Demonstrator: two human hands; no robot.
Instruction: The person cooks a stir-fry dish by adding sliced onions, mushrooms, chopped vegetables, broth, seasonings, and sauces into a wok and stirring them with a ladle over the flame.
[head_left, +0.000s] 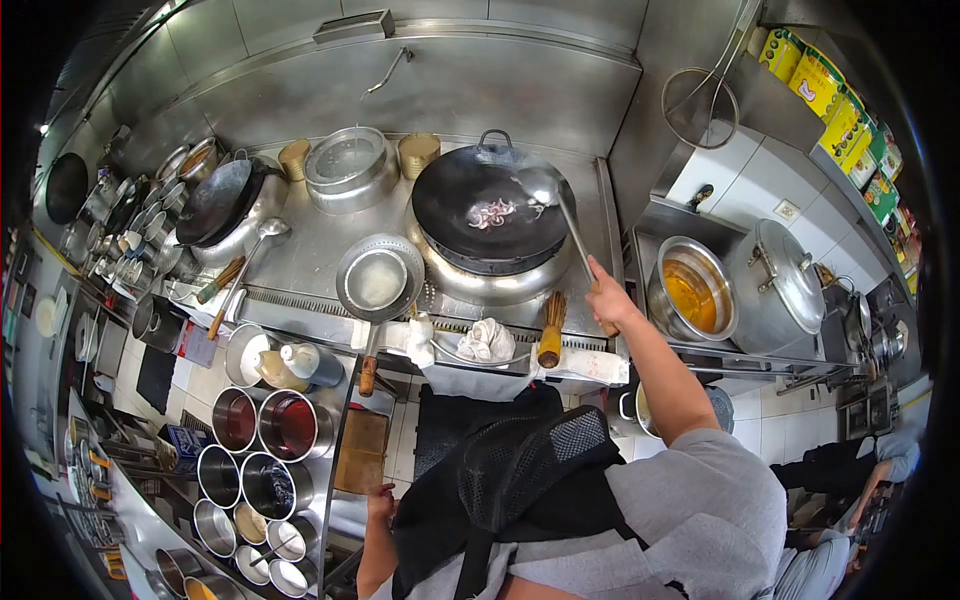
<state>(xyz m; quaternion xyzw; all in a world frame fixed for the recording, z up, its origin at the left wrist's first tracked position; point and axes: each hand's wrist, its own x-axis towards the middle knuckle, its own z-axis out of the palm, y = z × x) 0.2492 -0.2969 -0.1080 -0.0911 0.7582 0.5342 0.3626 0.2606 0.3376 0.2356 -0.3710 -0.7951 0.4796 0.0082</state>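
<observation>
My right hand (610,300) is wrapped round the long handle of a ladle (541,188). Its bowl rests inside a black wok (450,205), beside a small heap of pinkish-white sliced food (490,213). The wok sits on a round steel burner ring. Down by my side, my left hand (381,502) is close to the edge of the seasoning counter and below a brown board (360,450). Its fingers are too small and partly hidden to read.
A strainer over a pan (380,280) lies left of the wok. A brush (551,330) and crumpled cloth (486,341) line the front edge. Sauce pots (295,424) stand at left; a bowl of orange liquid (692,290) and lidded pot (775,285) at right. Another person (850,480) is lower right.
</observation>
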